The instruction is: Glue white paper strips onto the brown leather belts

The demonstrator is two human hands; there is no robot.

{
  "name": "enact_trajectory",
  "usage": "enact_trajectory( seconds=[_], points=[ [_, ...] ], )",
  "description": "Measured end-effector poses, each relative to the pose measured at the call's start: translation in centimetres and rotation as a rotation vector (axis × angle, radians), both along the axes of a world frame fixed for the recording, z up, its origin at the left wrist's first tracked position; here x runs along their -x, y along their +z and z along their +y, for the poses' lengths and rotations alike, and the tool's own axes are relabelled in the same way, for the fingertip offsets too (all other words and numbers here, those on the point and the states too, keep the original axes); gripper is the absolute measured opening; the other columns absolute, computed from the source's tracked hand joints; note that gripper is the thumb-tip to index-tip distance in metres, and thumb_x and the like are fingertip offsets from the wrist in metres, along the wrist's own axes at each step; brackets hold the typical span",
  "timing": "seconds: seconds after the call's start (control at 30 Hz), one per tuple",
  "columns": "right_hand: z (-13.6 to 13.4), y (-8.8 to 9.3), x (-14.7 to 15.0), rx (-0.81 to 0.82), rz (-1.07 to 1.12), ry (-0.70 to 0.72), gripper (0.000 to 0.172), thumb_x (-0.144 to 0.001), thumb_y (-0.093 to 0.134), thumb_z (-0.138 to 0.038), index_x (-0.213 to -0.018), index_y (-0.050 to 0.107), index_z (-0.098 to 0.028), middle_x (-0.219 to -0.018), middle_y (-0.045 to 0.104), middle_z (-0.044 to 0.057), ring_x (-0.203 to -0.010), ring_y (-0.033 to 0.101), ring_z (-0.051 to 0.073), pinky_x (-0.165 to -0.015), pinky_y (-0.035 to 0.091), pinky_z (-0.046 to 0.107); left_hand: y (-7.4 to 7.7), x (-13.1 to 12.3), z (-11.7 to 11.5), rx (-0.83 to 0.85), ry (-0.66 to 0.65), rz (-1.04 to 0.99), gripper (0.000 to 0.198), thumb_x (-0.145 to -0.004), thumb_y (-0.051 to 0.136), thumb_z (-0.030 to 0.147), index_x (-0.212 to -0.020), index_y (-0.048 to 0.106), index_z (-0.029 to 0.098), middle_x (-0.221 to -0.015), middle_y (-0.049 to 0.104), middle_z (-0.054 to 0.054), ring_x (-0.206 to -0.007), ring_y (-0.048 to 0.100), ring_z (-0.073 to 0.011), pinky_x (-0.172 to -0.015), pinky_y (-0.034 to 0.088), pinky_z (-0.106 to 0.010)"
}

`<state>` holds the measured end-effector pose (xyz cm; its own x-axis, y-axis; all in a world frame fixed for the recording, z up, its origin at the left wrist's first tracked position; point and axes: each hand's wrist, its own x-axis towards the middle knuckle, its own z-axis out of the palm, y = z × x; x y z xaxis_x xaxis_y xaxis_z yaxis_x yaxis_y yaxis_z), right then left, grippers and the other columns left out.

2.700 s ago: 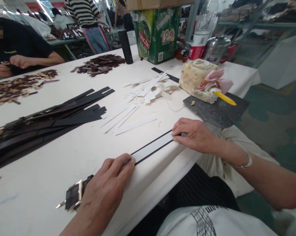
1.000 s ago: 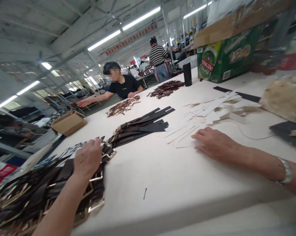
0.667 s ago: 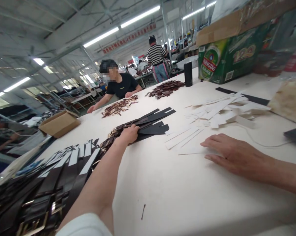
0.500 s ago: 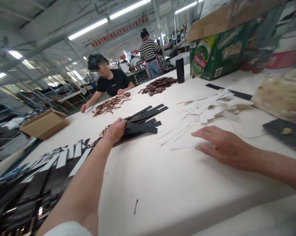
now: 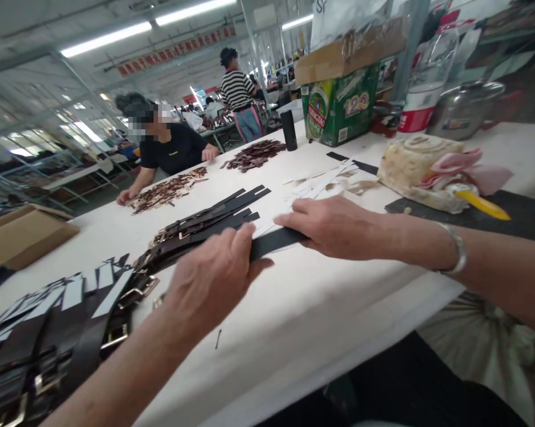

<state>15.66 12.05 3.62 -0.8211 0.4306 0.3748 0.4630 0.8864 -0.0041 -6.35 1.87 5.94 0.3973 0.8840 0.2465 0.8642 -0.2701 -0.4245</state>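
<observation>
A black belt strap (image 5: 274, 240) lies across the white table (image 5: 294, 308) in front of me. My left hand (image 5: 212, 279) is closed on the strap near its middle, with the thumb above it. My right hand (image 5: 332, 226) lies flat over the strap's right end, fingers stretched out and pressing on it. Just beyond sits a stack of black straps (image 5: 205, 222) with buckles at their left ends. Another heap of buckled belts (image 5: 49, 338) with white strips on them fills the near left.
White paper strips (image 5: 321, 178) lie scattered past my right hand. A dark mat (image 5: 525, 213) carries a glue-crusted block (image 5: 416, 169) with a yellow brush. A green carton (image 5: 338, 107), black bottle (image 5: 289, 129), brown leather pieces (image 5: 254, 155) and a seated person (image 5: 165, 148) are farther back.
My left hand reached to the stack of black straps and drew one strap toward me. My right hand left the paper strips and came down on the strap's end.
</observation>
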Motion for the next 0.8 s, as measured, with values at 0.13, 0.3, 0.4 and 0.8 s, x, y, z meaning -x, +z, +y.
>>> enact_trajectory(
  seconds=[0.13, 0.3, 0.4, 0.8],
  points=[
    [-1.3, -6.3, -4.7, 0.026, -0.227, -0.008, 0.046, -0.089, 0.072, -0.044, -0.122, 0.059, -0.015, -0.096, 0.061, 0.009, -0.079, 0.06, 0.024, -0.063, 0.044, 0.031, -6.1, -0.8, -0.2, 0.378, -0.097, -0.294, 0.059, -0.098, 0.035, 0.063, -0.133, 0.046, 0.017, -0.111, 0.06, -0.01, -0.099, 0.061, -0.0247, -0.082, 0.054, -0.036],
    [-1.5, -11.5, -7.4, -0.021, -0.139, -0.038, 0.067, -0.088, 0.064, -0.063, -0.126, 0.059, -0.008, -0.102, 0.06, 0.016, -0.09, 0.055, 0.029, -0.078, 0.047, 0.04, -8.8, 0.4, 5.1, 0.228, 0.034, -0.333, 0.037, -0.095, 0.058, 0.034, -0.127, 0.054, 0.018, -0.121, 0.056, -0.012, -0.113, 0.054, -0.028, -0.099, 0.047, -0.042],
    [-1.3, -12.1, -8.1, -0.001, -0.034, -0.019, 0.069, -0.093, 0.051, -0.067, -0.127, 0.059, -0.007, -0.105, 0.061, 0.018, -0.092, 0.053, 0.029, -0.081, 0.046, 0.043, -9.0, 1.5, 8.2, 0.308, 0.015, -0.246, 0.038, -0.089, 0.064, 0.028, -0.126, 0.059, 0.02, -0.118, 0.057, -0.01, -0.109, 0.053, -0.0273, -0.096, 0.048, -0.041],
    [-1.1, -12.7, -8.9, 0.081, 0.095, 0.004, 0.051, -0.101, 0.046, -0.051, -0.125, 0.06, -0.008, -0.114, 0.059, 0.018, -0.098, 0.051, 0.03, -0.087, 0.045, 0.046, -9.1, 2.2, 12.3, 0.603, 0.019, -0.384, 0.019, -0.081, 0.066, 0.03, -0.098, 0.067, 0.021, -0.109, 0.056, -0.008, -0.103, 0.055, -0.025, -0.089, 0.048, -0.036]
  ],
)
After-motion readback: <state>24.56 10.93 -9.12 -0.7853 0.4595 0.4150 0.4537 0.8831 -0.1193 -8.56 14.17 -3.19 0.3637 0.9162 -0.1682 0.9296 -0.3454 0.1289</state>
